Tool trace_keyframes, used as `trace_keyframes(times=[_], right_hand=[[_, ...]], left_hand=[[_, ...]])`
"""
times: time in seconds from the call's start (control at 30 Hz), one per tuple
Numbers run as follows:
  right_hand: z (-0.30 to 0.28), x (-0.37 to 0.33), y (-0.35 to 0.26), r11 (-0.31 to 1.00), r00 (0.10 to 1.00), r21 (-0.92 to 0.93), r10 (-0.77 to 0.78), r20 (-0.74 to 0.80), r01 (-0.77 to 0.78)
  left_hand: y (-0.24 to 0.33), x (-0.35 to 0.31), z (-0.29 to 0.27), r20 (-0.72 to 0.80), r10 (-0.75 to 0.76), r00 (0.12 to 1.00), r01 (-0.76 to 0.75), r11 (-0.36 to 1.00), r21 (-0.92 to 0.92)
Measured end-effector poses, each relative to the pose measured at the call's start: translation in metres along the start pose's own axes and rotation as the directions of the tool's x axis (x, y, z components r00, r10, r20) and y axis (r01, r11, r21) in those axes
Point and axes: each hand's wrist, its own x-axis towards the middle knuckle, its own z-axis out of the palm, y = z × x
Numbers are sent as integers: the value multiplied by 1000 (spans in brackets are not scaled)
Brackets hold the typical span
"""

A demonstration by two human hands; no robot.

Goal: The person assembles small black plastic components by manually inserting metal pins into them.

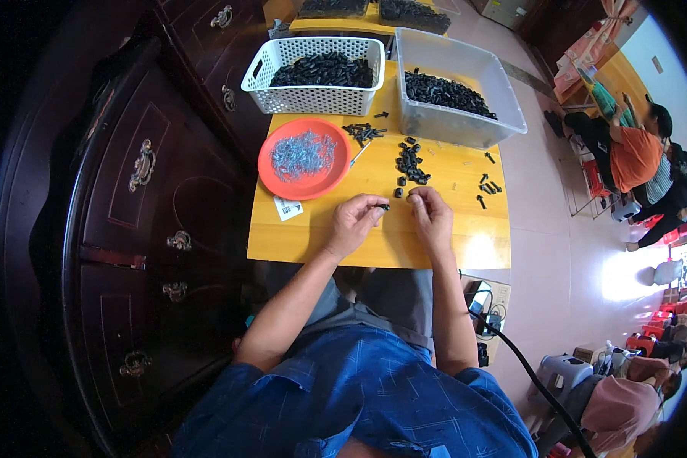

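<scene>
Over the near part of the yellow table, my left hand (353, 223) pinches a small black plastic part (385, 207) between thumb and fingertips. A short gap away, my right hand (433, 218) is closed in a pinch too; what lies in its fingertips is too small to make out. Just beyond my hands sits a loose pile of short black caps (410, 162), with a single black cap (398, 192) closest to my right fingertips. To the left stands an orange-red plate (267, 168) holding many thin, shiny clear-blue pieces. Black stemmed parts (365, 133) lie beside its far edge.
A white perforated basket (313, 99) and a clear plastic bin (466, 131), both with many black parts, stand at the table's far side. More stemmed parts (490, 185) lie at right. Dark wooden cabinets (153, 252) rise at left; a black cable (523, 359) hangs at right. Other people sit farther right.
</scene>
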Motion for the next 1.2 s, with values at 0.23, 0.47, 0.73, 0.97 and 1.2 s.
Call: trace_keyframes(times=[0.23, 0.47, 0.73, 0.97, 1.2], right_hand=[[1, -29, -18, 900, 965, 391, 105, 239, -195], [7, -29, -10, 768, 933, 578, 70, 354, -277], [6, -25, -9, 747, 935, 601, 77, 346, -284], [5, -21, -9, 770, 938, 577, 81, 337, -274], [2, -19, -5, 790, 940, 565, 42, 338, -239]], left_hand=[[4, 0, -4, 29, -16, 999, 15, 1000, 27], [3, 1, -6, 28, -52, 998, 54, 993, -107], [4, 1, -8, 58, -65, 996, 72, 988, -138], [3, 1, -11, 104, -72, 992, 89, 982, -169], [7, 2, -11, 137, -88, 987, 112, 978, -177]])
